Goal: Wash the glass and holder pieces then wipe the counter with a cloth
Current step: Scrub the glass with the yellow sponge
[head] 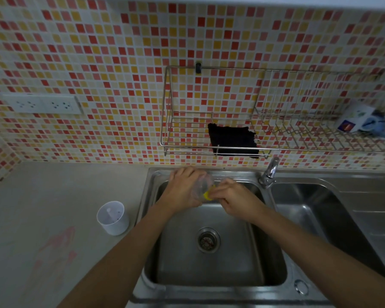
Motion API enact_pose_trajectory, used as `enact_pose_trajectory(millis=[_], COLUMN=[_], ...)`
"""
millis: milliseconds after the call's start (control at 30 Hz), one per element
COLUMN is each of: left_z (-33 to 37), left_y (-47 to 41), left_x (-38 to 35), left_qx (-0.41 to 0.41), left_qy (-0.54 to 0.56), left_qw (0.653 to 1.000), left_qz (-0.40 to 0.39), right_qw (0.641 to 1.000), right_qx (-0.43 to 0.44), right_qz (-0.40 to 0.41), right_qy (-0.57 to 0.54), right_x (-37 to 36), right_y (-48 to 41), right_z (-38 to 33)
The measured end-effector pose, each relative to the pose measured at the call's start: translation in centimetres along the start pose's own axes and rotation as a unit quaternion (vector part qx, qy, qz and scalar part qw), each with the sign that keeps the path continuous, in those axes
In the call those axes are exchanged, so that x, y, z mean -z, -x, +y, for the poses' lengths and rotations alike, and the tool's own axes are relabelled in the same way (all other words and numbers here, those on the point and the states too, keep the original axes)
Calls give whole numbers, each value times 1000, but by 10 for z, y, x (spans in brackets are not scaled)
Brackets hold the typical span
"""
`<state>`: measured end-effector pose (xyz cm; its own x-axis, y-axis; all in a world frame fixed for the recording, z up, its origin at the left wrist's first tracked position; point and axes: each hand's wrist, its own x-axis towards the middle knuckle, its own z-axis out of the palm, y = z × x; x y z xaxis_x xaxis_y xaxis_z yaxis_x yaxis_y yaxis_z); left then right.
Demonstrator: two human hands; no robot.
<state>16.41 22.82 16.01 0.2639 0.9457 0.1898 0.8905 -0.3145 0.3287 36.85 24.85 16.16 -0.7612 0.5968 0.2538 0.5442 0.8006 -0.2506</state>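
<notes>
My left hand (182,188) grips a clear glass (203,182) over the back of the left sink basin (209,263). My right hand (233,200) presses a small yellow sponge (207,195) against the glass's mouth. The glass is mostly hidden by both hands. A white holder cup (113,217) stands upright on the grey counter (53,196), just left of the sink. Pink smears (58,243) mark the counter near the front left. A dark cloth (232,140) hangs in the wire rack (187,147) on the wall.
The tap (269,173) stands between the two basins, right of my hands, with no water visible. The right basin (320,214) is empty. A box and a blue item (360,121) sit at the rack's right end. Wall sockets (45,104) are at the left.
</notes>
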Motion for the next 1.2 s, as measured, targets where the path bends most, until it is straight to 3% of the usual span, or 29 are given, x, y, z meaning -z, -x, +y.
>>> enact_pose_trajectory(millis=[67,133,233,333,500,567,700,867,1100,1200], left_z=[3,4,-1,-8,-4,-3,-9,-7,-13,-11], left_y=[-2,-4,-6,-6,-5,-6,-6,-7,-6,-5], left_x=[1,3,4,-2,-7,-4,-8,-15,-1,-4], left_qx=[-5,-17,-21,-31,-40,-36,-27,-33,-23,-28], left_qy=[6,14,15,-1,31,39,28,38,44,48], left_qw=[1000,1000,1000,999,999,998,999,998,998,998], left_qz=[-11,-6,2,-5,-14,-16,-14,-22,-28,-39], right_qw=[995,992,995,994,993,995,989,996,988,998], right_qx=[33,34,-2,-60,7,-17,-124,-31,-105,-45], right_qz=[17,52,97,52,46,66,31,15,44,38], right_qy=[88,108,16,-75,106,76,-75,84,-100,-32], right_x=[0,2,-1,-10,-9,-12,-15,-15,-13,-5], right_y=[-5,-4,3,6,-2,-1,2,-2,4,1], right_z=[9,10,-9,-16,3,-2,-19,0,-20,-14])
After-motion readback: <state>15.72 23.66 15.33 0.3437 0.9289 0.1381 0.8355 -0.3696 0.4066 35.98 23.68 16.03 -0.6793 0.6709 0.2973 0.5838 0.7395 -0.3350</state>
